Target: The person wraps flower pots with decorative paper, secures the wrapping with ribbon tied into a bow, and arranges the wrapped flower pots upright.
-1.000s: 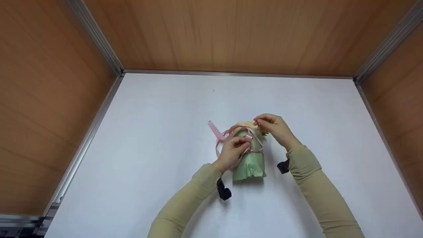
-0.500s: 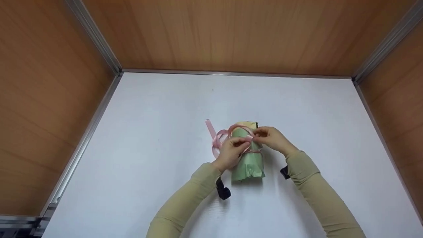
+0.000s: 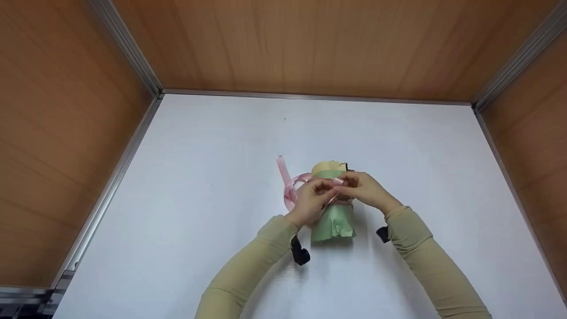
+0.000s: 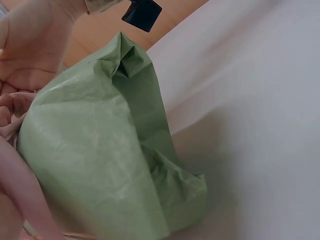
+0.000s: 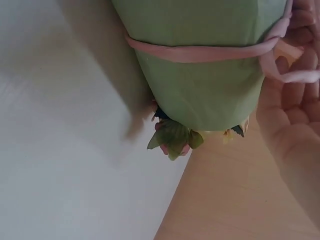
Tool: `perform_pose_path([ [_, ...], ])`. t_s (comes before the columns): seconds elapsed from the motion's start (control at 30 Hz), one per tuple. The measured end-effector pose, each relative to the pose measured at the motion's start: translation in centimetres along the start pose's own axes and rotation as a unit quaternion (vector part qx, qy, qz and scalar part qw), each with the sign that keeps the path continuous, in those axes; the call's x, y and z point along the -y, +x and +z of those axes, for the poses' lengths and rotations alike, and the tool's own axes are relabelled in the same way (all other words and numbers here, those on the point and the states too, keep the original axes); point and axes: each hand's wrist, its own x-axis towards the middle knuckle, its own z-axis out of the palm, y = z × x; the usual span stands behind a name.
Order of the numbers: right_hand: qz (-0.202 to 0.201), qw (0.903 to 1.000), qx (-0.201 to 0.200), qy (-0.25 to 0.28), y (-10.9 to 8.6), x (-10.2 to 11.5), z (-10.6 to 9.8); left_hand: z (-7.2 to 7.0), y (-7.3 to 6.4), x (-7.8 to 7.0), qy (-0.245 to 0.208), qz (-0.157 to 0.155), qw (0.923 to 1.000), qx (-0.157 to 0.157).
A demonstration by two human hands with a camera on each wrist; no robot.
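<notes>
A bouquet wrapped in green paper (image 3: 333, 223) lies on the white table, its cream-edged end pointing away from me. Pink ribbon (image 5: 200, 53) circles the wrap and is knotted at one side in the right wrist view. My left hand (image 3: 308, 201) pinches the ribbon above the bouquet. Close against it, my right hand (image 3: 366, 191) also pinches the ribbon between thumb and fingers. A loose ribbon tail (image 3: 282, 170) loops out to the left. Green leaves with pink petals (image 5: 172, 139) poke from the far end. The fingers hide much of the ribbon between them.
The white tabletop (image 3: 212, 146) surrounds the bouquet. Wooden panels (image 3: 310, 48) with metal edging stand at the back, left and right. A black wrist camera (image 3: 300, 253) hangs beneath the left wrist, and another (image 3: 383, 234) beneath the right.
My right hand has come down from the bouquet's far end to meet the left hand and grip the ribbon. A ribbon loop over the wrap has been drawn in; the left hand stays nearly still.
</notes>
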Motion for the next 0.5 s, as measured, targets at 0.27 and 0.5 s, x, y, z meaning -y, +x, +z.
perform_pose_path([
  [0.27, 0.0, 0.9987, -0.046, 0.022, -0.1, -0.4, 0.3, -0.1, 0.2, -0.1, -0.017, -0.028, 0.9993, 0.02],
  [0.5, -0.01, 0.9962, -0.064, 0.058, -0.5, 0.1, 0.2, -1.6, 0.6, 0.2, 0.043, 0.004, 0.999, -0.013],
])
